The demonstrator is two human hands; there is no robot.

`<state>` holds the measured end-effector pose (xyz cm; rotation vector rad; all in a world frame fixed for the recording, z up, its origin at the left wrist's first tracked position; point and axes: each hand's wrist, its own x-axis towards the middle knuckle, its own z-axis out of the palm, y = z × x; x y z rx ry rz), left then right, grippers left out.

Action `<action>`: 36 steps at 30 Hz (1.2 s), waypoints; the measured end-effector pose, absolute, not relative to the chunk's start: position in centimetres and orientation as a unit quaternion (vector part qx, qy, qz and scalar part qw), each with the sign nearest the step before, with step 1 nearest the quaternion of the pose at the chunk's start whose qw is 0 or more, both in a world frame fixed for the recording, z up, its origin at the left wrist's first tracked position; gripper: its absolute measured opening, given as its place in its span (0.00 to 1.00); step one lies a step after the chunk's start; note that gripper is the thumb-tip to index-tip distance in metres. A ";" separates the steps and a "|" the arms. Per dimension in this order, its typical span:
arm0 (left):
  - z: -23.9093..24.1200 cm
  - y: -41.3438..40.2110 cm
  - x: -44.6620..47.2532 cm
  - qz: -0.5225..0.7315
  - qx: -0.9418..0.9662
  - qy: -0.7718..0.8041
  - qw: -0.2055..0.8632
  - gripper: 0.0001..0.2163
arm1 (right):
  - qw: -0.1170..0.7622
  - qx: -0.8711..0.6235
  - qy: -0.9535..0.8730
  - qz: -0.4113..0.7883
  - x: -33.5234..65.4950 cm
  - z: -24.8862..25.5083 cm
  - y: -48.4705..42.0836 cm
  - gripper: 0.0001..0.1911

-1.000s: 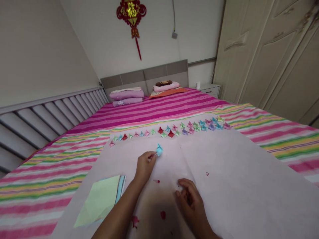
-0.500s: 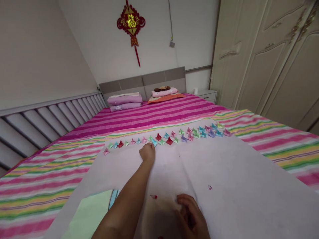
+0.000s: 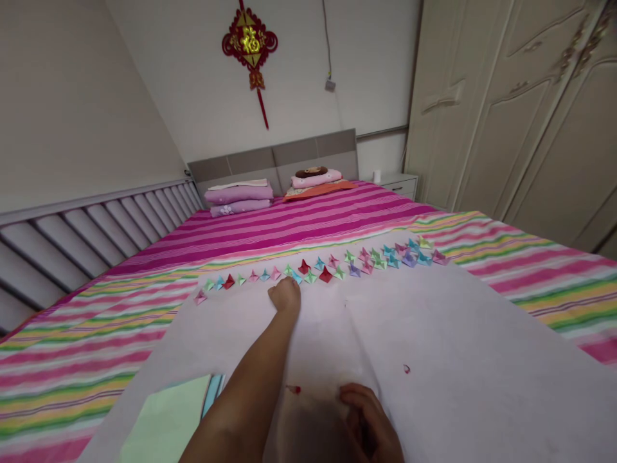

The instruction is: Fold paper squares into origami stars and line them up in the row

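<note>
My left hand (image 3: pixel 285 295) reaches far forward over the white sheet (image 3: pixel 434 334). It is closed, with its fingertips at a light blue folded paper piece (image 3: pixel 297 277), which it partly hides. That piece sits in a long band of small pointed paper foldings. A pale green one (image 3: pixel 311 277) and a red one (image 3: pixel 326 275) stand just to its right. Low in the view my right hand (image 3: pixel 370 421) hovers with loosely curled fingers, thumb apart, and nothing visible in it. A small red-ended scrap (image 3: pixel 294 389) lies between my forearm and right hand.
Left of my forearm lies a stack of green paper (image 3: pixel 166 415) with blue paper beneath. A small red ring-like bit (image 3: pixel 406 368) is on the sheet at right. The striped bed (image 3: pixel 299 225) surrounds it, with folded bedding (image 3: pixel 240 196) by the headboard and a railing (image 3: pixel 96 222) at left.
The view has shifted slightly. My left hand stays at the same light blue piece, and my right hand has barely moved.
</note>
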<state>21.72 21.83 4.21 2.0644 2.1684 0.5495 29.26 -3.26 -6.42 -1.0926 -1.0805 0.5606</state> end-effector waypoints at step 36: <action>1.3 -3.4 -1.1 0.499 0.558 0.646 0.148 0.14 | 0.569 -0.561 -0.565 0.209 30.0 -2.2 -4.2 0.09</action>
